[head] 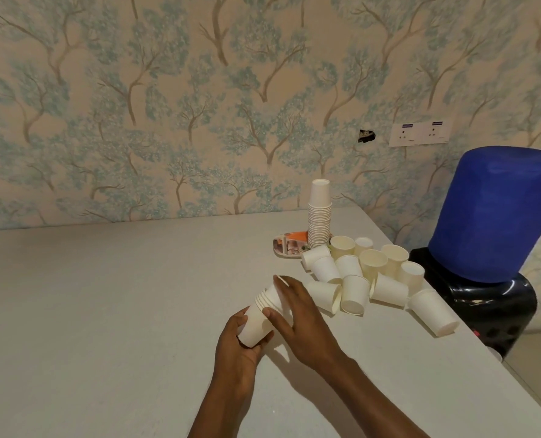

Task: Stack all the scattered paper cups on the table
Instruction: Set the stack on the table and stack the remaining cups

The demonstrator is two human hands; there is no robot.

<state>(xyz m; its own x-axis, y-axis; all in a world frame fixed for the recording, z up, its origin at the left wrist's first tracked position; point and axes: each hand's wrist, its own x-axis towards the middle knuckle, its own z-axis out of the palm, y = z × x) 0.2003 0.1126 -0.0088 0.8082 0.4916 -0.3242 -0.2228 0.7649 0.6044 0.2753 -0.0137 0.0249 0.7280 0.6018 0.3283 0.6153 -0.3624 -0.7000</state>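
Observation:
A short nested stack of white paper cups (256, 324) is tilted above the grey table (120, 311), base toward me. My left hand (237, 346) grips its lower end. My right hand (297, 314) holds the upper cup of that stack, thumb on one side and fingers along the other. To the right lies a heap of several loose white cups (367, 273), some upright, some on their sides. Behind the heap stands a tall upside-down stack of cups (319, 213).
A small printed plate (286, 245) sits under the tall stack. Off the table's right edge stands a water dispenser (497, 305) with a blue bottle (497, 213). The patterned wall runs along the table's far edge, with sockets (419, 132) at the right.

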